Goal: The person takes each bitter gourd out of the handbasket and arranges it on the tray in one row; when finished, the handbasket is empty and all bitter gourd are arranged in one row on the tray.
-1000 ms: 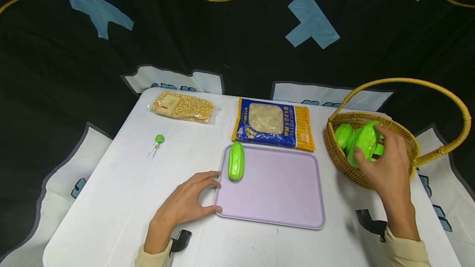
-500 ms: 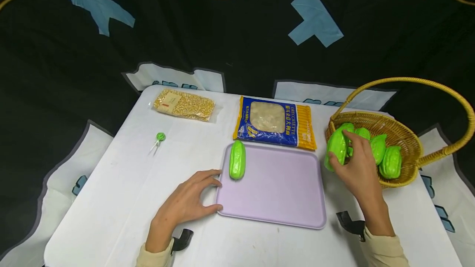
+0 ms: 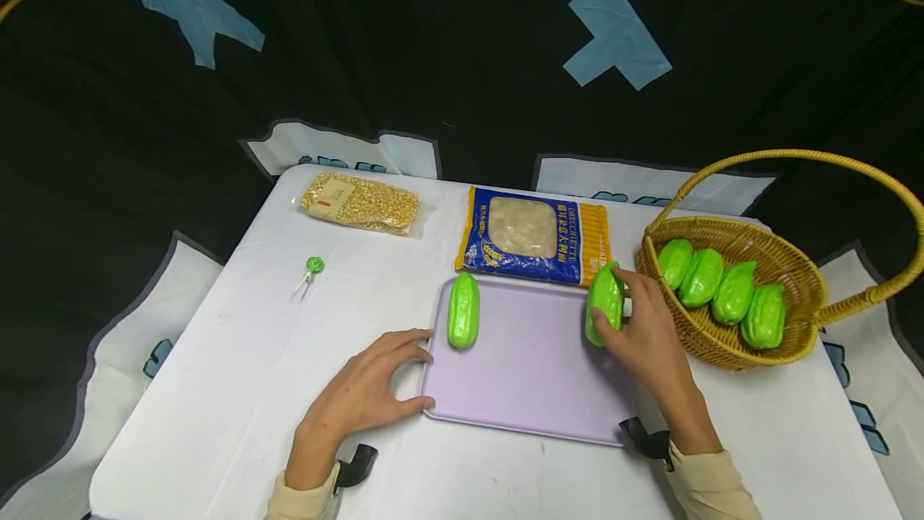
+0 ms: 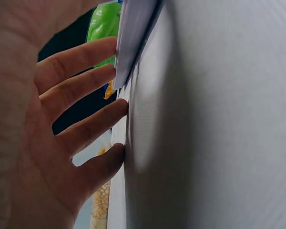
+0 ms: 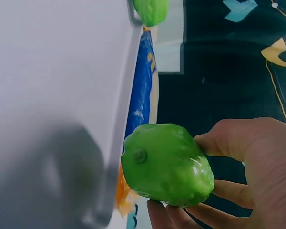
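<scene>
My right hand (image 3: 648, 334) pinches a glossy green ribbed fruit (image 3: 604, 303) between thumb and fingers, above the right part of the lilac tray (image 3: 534, 416). In the right wrist view the held fruit (image 5: 167, 162) shows its round stem end, apart from the tray surface, with a shadow below. A second, similar fruit (image 3: 464, 310) lies lengthwise near the tray's left edge. My left hand (image 3: 361, 387) rests at the tray's left edge with fingers spread. In the left wrist view fingertips of the left hand (image 4: 71, 105) touch the tray's rim (image 4: 128, 43).
A wicker basket (image 3: 711, 343) with a tall handle stands to the right, holding several more green fruits (image 3: 733, 293). Behind the tray lies a blue and yellow pasta bag (image 3: 530, 235). A bag of corn kernels (image 3: 361, 203) and a green lollipop-like item (image 3: 314, 266) lie to the left.
My right hand has lifted the green fruit out of the basket and carried it left to over the tray. My left hand has stayed at the tray's edge.
</scene>
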A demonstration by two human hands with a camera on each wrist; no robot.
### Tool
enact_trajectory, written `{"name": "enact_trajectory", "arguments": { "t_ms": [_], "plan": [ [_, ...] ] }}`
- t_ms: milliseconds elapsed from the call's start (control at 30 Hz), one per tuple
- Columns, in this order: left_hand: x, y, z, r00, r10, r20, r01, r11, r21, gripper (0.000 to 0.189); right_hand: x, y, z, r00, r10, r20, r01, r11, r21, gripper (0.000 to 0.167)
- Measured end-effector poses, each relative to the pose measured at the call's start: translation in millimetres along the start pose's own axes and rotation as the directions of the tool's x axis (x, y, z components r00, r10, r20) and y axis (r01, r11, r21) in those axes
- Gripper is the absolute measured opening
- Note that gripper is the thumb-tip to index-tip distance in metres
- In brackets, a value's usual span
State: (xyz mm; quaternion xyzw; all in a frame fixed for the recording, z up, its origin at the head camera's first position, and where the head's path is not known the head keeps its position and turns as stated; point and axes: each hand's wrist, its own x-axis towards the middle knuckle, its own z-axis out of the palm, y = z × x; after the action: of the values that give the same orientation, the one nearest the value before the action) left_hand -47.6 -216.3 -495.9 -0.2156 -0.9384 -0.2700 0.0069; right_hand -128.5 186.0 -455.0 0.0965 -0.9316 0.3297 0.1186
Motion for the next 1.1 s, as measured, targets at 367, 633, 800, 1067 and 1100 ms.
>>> {"name": "enact_trajectory", "arguments": {
  "t_ms": [367, 633, 800, 1067, 1100],
  "plan": [
    [0.7, -0.9, 3.4, 1.000, 0.011, -0.004, -0.011, 1.000, -0.007, 0.054, -1.9, -13, 23, 0.995, -0.042, 0.092, 0.036, 0.997, 0.061, 0.072],
    [0.3, -0.8, 1.5, 1.000, 0.011, -0.016, -0.011, 1.000, 0.016, 0.054, -2.4, -30, 40, 0.979, -0.054, 0.194, 0.037, 0.995, 0.092, 0.071],
    [0.7, -0.8, 0.5, 1.000, 0.009, -0.012, -0.009, 1.000, 0.009, 0.053, 0.1, -41, 50, 0.973, -0.075, 0.219, 0.052, 0.993, 0.108, 0.072],
    [0.3, -0.8, 1.6, 1.000, 0.000, -0.009, 0.000, 1.000, 0.007, 0.053, 4.2, -51, 66, 0.966, -0.077, 0.248, 0.053, 0.993, 0.102, 0.072],
    [0.2, -0.7, 1.6, 1.000, -0.002, -0.010, 0.002, 1.000, 0.006, 0.053, 4.3, -52, 68, 0.965, -0.078, 0.251, 0.053, 0.993, 0.105, 0.072]
  ]
}}
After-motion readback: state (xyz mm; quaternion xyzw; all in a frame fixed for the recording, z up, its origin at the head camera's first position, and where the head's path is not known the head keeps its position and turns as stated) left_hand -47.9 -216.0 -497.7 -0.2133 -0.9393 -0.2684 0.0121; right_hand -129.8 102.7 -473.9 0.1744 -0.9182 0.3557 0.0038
